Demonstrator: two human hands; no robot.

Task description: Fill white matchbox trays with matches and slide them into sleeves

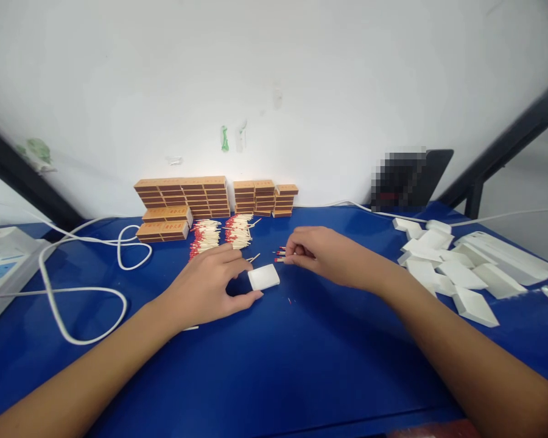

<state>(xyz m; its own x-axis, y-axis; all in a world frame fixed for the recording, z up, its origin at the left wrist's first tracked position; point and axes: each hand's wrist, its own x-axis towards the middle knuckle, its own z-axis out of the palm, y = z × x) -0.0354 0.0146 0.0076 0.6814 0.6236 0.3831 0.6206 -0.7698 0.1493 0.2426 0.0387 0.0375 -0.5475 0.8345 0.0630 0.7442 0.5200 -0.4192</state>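
My left hand point(212, 283) curls round the left end of a small white matchbox tray point(263, 278) on the blue table, index finger at its upper edge and thumb at its lower side. My right hand point(317, 254) is closed in a pinch on a few matches point(281, 252), their red heads pointing left toward the tray. Behind my left hand lie two heaps of loose matches, the left heap point(205, 236) and the right heap point(238, 231). A couple of stray matches point(254, 258) lie just above the tray.
Brown matchboxes point(182, 198) are stacked against the wall, with smaller stacks point(254, 198) to their right. Several white trays point(461, 274) are piled at right, near a dark device point(411, 179). White cable point(55, 304) loops at left beside a power strip point(4, 267).
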